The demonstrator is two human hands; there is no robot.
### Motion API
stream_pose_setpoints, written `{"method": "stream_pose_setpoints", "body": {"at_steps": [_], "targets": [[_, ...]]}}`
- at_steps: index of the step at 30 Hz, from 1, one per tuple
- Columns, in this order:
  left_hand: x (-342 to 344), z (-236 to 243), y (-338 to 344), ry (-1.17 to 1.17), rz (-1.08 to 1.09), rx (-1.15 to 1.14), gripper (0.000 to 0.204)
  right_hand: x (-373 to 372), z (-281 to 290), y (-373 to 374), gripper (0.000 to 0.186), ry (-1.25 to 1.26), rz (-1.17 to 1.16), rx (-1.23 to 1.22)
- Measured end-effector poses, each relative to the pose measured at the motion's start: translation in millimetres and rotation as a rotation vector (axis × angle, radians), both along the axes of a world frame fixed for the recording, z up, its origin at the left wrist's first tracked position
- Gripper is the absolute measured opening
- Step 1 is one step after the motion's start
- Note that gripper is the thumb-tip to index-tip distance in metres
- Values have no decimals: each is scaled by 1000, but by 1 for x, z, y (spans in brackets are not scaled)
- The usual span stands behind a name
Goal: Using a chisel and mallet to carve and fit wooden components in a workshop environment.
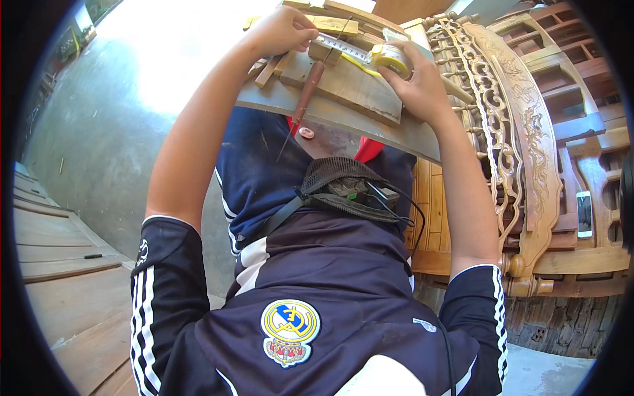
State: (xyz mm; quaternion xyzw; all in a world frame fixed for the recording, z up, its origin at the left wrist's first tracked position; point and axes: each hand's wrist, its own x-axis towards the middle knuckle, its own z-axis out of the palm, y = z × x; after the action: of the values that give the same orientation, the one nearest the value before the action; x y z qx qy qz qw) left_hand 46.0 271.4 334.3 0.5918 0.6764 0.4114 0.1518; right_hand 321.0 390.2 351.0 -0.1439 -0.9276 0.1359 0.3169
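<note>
My right hand (419, 79) is closed round the case of a yellow and white tape measure (391, 59). Its white blade (345, 47) is drawn out leftward over the wood pieces. At the blade's far end, my left hand (284, 33) is closed, thumb and finger pinching the tip. Just below the blade stands a small wooden block (325, 50). A long thin tool with a reddish-brown handle (308, 92) lies across the work table (264, 99), its lower point jutting past the near edge. Beneath the blade rests a flat wooden board (363, 91).
Several wooden strips (337, 25) lie at the table's far side. Carved wooden furniture panels (528, 132) stand close on the right, with a phone (584, 214) on them. A mesh pouch with a cable (343, 185) sits at my waist. Wooden panels (66, 264) lie at lower left.
</note>
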Motion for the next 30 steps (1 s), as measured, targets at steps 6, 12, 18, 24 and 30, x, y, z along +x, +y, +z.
{"method": "stream_pose_setpoints", "body": {"at_steps": [6,12,18,24,30], "targets": [[11,13,-5,-98,41,-64,33,-2,-7,6,43,-15,-56,-67],[9,10,-4,-117,53,-40,31,0,-5,9,45,9,-38,-172],[12,5,0,-12,45,-7,28,6,-4,6,48,16,-48,-149],[5,1,0,4,67,12,30,6,-9,6,50,9,-62,-135],[8,-4,-2,26,112,17,31,9,-8,-3,51,16,-58,-96]]}}
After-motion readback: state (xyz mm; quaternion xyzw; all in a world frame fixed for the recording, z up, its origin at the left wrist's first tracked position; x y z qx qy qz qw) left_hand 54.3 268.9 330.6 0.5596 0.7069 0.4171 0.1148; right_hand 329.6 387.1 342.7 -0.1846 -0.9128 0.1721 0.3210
